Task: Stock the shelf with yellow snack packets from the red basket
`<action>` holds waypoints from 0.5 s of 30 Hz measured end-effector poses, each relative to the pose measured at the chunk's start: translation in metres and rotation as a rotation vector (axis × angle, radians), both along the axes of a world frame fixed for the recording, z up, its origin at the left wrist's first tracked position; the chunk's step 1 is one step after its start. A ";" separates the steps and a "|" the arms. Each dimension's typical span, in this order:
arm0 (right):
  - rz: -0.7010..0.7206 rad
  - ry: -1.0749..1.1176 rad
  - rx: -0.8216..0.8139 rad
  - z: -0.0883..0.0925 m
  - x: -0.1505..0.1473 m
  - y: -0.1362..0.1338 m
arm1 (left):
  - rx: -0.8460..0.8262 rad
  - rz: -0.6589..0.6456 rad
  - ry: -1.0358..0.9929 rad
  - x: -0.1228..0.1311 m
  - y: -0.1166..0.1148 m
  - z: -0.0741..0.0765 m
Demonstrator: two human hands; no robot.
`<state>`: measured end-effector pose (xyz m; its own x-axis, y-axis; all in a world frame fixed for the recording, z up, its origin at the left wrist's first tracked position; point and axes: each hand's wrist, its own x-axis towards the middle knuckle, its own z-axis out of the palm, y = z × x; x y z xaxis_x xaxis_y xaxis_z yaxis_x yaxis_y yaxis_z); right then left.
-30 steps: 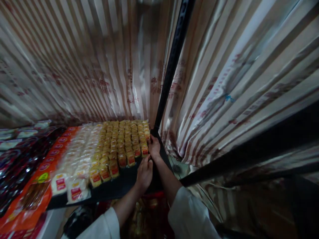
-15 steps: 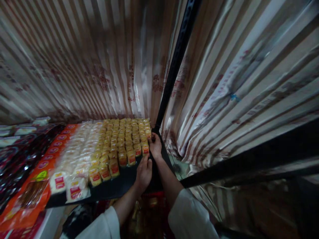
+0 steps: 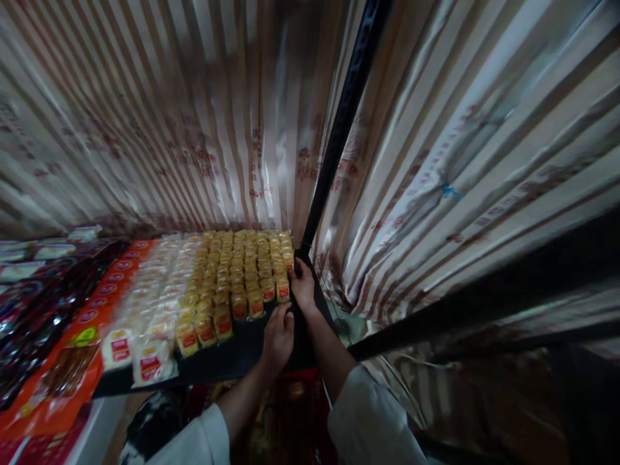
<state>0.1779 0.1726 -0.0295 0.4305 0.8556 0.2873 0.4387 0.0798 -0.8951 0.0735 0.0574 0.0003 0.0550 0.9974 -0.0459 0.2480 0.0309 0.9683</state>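
Note:
Small yellow plastic-wrapped snack packs [image 3: 239, 274] with red labels stand in several close rows on a dark shelf [image 3: 232, 352]. My right hand [image 3: 303, 284] is at the right side of the outermost row, thumb and fingers apart around a dark gap, the thumb close against a pack. Just below the front pack [image 3: 283, 288] of that row, my left hand [image 3: 278, 332] has its fingers stretched toward it. Whether the fingertips touch the pack is hard to tell in the dim light. Nothing is visibly held in either hand.
White wrapped packs [image 3: 152, 358] fill rows to the left, beside orange packets [image 3: 72, 368] and dark shiny packets [image 3: 33, 323]. A black metal post [image 3: 334, 161] rises at the shelf's back right corner. Striped plastic sheeting [image 3: 217, 116] hangs behind, and a dark bar [image 3: 460, 310] crosses at right.
My left hand has drawn slightly left and down from the front pack. My right hand stays beside the row. The packs have not visibly been rearranged; the view has shifted a little.

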 end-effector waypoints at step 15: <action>0.048 0.318 0.031 0.036 -0.036 -0.143 | -0.089 -0.229 0.246 -0.036 -0.114 0.002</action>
<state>0.1422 0.0295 0.0069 0.4623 0.8700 0.1715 0.1325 0.1234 -0.9835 0.0378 -0.0564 0.0024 0.2530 0.9521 -0.1716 0.4841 0.0290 0.8745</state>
